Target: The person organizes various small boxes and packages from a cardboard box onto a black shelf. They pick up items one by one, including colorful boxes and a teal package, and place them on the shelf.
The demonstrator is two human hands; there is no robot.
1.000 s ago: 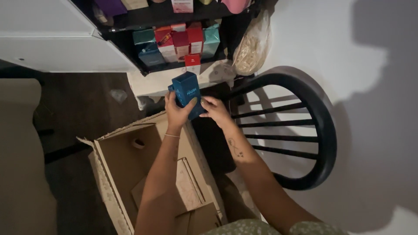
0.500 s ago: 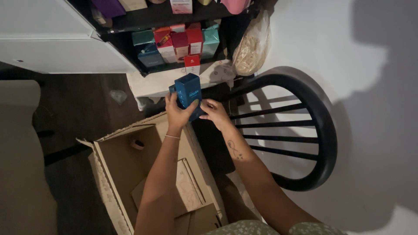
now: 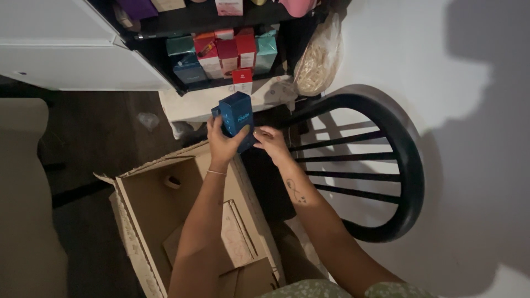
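Both-handed, blue box (image 3: 236, 118) above cardboard carton (image 3: 165, 221).

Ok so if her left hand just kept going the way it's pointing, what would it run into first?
The left hand, gripping the dark blue box, points up the picture toward the shelf. First in that line looks like the small red-and-white box at the shelf's front, though depth is unclear from this view.

I see a dim, warm scene: the white wall (image 3: 441, 66) at right catches the brightest light and carries big soft shadows; the floor at left is murky, detail soft.
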